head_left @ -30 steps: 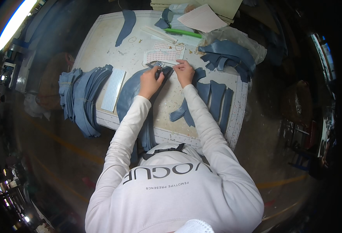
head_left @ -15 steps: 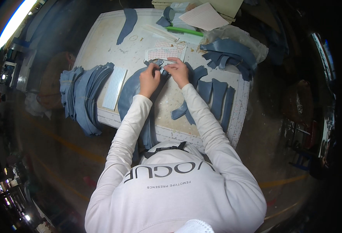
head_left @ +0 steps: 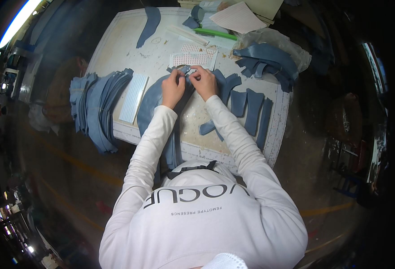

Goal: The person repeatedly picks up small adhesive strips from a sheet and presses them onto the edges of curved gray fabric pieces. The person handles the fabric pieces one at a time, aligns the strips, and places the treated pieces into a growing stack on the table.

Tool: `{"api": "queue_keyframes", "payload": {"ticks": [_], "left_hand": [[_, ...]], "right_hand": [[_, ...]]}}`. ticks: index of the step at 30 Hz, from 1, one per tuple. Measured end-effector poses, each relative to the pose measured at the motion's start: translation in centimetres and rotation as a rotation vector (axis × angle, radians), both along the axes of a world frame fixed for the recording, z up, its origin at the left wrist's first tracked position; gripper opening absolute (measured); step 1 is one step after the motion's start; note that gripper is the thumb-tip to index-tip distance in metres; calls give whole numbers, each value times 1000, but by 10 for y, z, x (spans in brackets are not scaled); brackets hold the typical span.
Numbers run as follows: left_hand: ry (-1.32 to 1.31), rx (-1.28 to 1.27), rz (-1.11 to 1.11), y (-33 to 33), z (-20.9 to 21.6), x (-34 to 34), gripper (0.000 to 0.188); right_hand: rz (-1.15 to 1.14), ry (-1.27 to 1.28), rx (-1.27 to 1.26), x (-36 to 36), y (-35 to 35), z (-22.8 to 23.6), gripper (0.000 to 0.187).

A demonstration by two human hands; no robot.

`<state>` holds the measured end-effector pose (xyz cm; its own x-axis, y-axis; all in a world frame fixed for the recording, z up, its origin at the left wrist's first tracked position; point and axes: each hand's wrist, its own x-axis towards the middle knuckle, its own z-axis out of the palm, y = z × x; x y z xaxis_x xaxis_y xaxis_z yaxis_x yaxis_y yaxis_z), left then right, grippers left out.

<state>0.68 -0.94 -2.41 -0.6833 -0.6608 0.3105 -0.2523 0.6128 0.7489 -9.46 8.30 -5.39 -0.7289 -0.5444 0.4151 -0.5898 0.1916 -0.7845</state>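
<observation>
- Bench (head_left: 101,49): the bundle (head_left: 101,107) overhangs its left edge; weight could drag it off.
- Strips (head_left: 154,101) run from mid-bench over the near edge; a tug could skew them.
- Left hand (head_left: 173,91), right hand (head_left: 206,85) at their far ends; cannot tell whether fingers clamp anything.

on the table (head_left: 116,49), a bundle (head_left: 103,105) hangs over the left edge, a card (head_left: 133,99) just right of it. the middle pile (head_left: 152,107) lies between card and loose pieces (head_left: 254,110), running over the near edge. left hand (head_left: 173,91) and right hand (head_left: 205,85) are at its far end, before the sheets (head_left: 190,59). a lone strip (head_left: 150,28) lies far left, a heap (head_left: 271,57) far right beside a bag (head_left: 303,58).
</observation>
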Motion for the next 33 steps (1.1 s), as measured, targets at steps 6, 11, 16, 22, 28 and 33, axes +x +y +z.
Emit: {"api": "queue_keyframes", "payload": {"ticks": [6,11,16,22,28,33], "left_hand": [[12,-16,8,4,1,0,12],[-49,-20,-23,3,2,2,15],[-42,-78,-27,4,-1,1,18],[-76,-128,-53,0,-4,-1,18],[-60,-130,-45,1,-6,-1,18],[-68,-136,-45,1,-5,0,18]], "right_hand": [[-7,-280,-59,-7,3,-5,23],[-58,-91,72,-6,7,-2,12],[-108,-39,166,6,7,0,12],[-55,-40,153,0,1,-14,10],[22,-288,65,-10,0,-20,13],[-70,-69,232,3,5,-8,12]]}}
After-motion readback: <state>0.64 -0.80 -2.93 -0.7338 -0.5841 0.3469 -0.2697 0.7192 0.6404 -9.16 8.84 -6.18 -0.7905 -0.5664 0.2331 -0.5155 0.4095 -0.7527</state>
